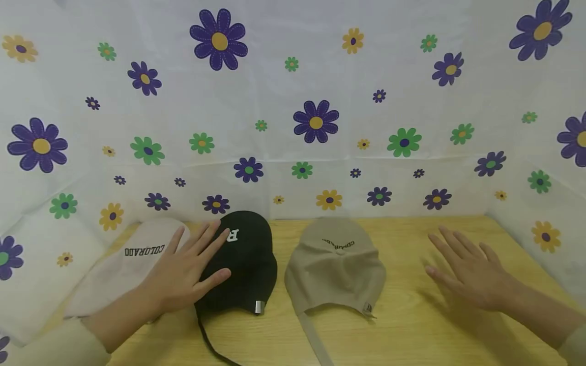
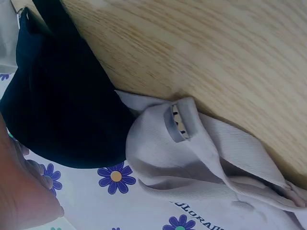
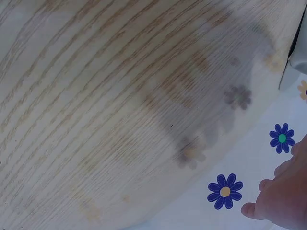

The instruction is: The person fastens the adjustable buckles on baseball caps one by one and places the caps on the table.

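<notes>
Bench (image 1: 403,244): yellowish wood with visible grain; far edge meets the backdrop cloth (image 1: 274,96). In the right wrist view the surface is glossy enough to carry faint flower reflections (image 3: 238,97) and a soft shadow (image 3: 206,81).

Surround: white cloth behind the bench and along both sides, printed with purple, green and orange flowers (image 1: 316,122) of mixed size. A horizontal crease crosses the rear panel; the side panels slope outward toward the viewer.

On the bench, left to right: pale cap (image 1: 121,272) with dark COLORADO lettering; black cap (image 1: 247,272) with a white letter partly behind the fingers, and a metal clasp (image 1: 259,307); beige cap (image 1: 339,274), also dark-lettered. The beige cap stands just beside the black one, a narrow strip of wood between. Straps from the black and beige caps trail toward the near edge.

Left hand (image 1: 185,279): spread, fingers straight, over the pale and black caps in the head view; contact cannot be told. Right hand (image 1: 476,279): spread, raised above the bench to the right, well apart from the beige cap. Light sleeves (image 1: 68,348) on both arms.
</notes>
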{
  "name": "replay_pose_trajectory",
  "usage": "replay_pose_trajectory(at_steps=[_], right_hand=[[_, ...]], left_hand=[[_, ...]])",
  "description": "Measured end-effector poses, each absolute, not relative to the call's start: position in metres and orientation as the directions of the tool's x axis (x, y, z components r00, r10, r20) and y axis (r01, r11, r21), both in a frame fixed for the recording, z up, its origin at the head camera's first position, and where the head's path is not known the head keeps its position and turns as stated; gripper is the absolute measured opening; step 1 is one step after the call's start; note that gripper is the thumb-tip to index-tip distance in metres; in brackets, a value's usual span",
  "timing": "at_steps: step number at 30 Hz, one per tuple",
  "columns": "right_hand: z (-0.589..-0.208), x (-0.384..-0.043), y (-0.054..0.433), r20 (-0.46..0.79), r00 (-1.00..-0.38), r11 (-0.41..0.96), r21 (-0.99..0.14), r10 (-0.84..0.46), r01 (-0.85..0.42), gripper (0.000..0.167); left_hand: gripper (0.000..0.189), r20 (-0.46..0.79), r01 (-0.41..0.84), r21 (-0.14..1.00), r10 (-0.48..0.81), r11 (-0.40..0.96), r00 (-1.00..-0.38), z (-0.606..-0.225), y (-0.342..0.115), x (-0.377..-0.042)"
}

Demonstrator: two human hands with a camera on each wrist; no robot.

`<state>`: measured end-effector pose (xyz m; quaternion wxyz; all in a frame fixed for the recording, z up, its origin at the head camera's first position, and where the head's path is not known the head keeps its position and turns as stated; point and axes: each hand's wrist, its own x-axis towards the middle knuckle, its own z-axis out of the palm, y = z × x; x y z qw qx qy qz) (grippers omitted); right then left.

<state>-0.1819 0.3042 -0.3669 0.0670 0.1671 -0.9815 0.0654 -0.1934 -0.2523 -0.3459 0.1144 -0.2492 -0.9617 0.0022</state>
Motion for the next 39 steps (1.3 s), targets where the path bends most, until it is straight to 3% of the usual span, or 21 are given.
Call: replay_pose_trajectory(at_steps=[24,39], right_hand=[[-0.36,-0.166,0.28,0.184,-0.916,0.925,-0.066,-0.357,-0.374,0.072],[-0.36,-0.165,0.271,0.24,-0.873,0.902,0.031,-0.425,-0.43,0.071]], left_hand=[[0.077,0.254,0.547,-0.123,0.559,0.828,-0.789,-0.343,-0.227,-0.181],[0.078,0.265,0.589,-0.126,0.599,0.798,-0.756,-0.349,-0.212,-0.173]])
